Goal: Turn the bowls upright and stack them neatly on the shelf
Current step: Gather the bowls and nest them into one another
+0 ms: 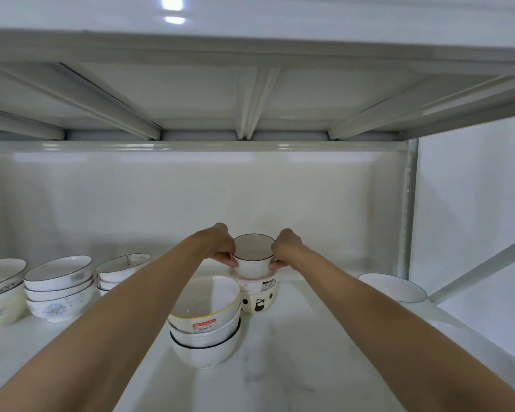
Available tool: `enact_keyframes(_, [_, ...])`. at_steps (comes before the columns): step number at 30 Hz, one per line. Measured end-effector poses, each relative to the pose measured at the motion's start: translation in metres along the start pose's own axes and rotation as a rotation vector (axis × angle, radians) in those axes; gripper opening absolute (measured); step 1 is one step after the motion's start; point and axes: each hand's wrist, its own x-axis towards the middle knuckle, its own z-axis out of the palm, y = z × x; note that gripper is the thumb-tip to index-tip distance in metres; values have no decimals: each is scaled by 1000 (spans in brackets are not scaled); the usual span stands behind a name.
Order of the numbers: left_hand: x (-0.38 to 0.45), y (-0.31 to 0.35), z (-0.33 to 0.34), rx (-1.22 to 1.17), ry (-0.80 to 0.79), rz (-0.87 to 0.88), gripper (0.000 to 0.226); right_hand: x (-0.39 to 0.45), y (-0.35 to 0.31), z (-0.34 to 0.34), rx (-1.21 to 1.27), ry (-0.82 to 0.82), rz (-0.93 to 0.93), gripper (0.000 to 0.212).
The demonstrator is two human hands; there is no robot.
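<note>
A small white bowl with a thin dark rim (253, 257) is upright on top of a stack at the back middle of the white shelf (295, 352). My left hand (220, 248) grips its left side and my right hand (286, 251) grips its right side. Under it sits a pink-rimmed bowl, then a cream bowl with black dots and a cat drawing (257, 301). In front stands another upright stack of three bowls (204, 325), the top one yellow-rimmed with a red label.
On the left stand upright stacks: a "SUNNY" bowl stack (2, 292), a flower-patterned stack (58, 288) and a shallow-bowl stack (118, 270). A single dark-rimmed bowl (394, 288) sits at the right by the shelf post (409, 209). The upper shelf hangs low overhead.
</note>
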Motion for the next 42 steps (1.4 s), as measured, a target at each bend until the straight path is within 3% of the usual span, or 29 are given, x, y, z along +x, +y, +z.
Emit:
enact_keyframes(13, [7, -20, 9, 3, -65, -56, 32, 7, 13, 25, -77, 4, -20, 25])
enact_keyframes(23, [-6, -12, 7, 189, -59, -19, 23, -3, 15, 18, -201, -21, -51, 26])
enact_keyframes(31, [-31, 28, 22, 147, 53, 200, 25, -2, 22, 2, -149, 10, -128, 27])
enact_keyframes(34, [-49, 49, 39, 72, 60, 319, 22, -9, 23, -13, -102, -2, -146, 13])
enact_keyframes(35, [-56, 56, 45, 48, 59, 356, 21, -11, 25, -20, -93, -11, -150, 6])
enact_keyframes(39, [-78, 75, 77, -5, 24, 482, 19, -22, 43, -60, -111, -41, -101, 24])
enact_keyframes(42, [-88, 79, 100, -78, -56, 482, 13, -35, 66, -95, -95, -56, -48, 18])
